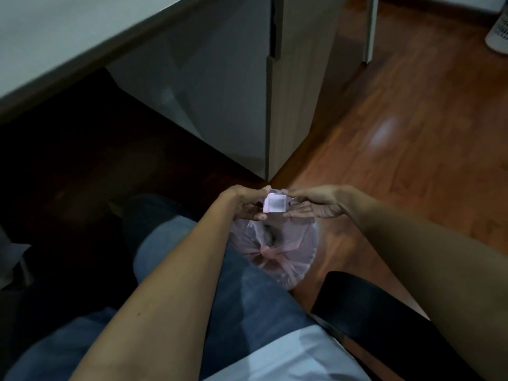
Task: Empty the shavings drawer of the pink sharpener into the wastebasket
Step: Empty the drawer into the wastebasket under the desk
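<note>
Pink drawer (275,204) held over the wastebasket (275,244), between both hands.

Left hand (244,204) pinching the drawer's left edge, right hand (316,206) at its right edge with fingers (298,213) spread beneath. Directly below, wastebasket lined with a pink bag, standing on the wooden floor (398,149) beside a jeans-clad leg (192,259). Desk (55,37) edge upper left, its white cabinet (225,86) behind. Picture blurred.

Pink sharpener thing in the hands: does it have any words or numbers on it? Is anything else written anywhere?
None can be read.
The pink drawer, held between the left hand and the right hand, is blurred; no letters show on it.
The bin with its pink bag, the cabinet and the white basket on the floor show no writing either.
</note>
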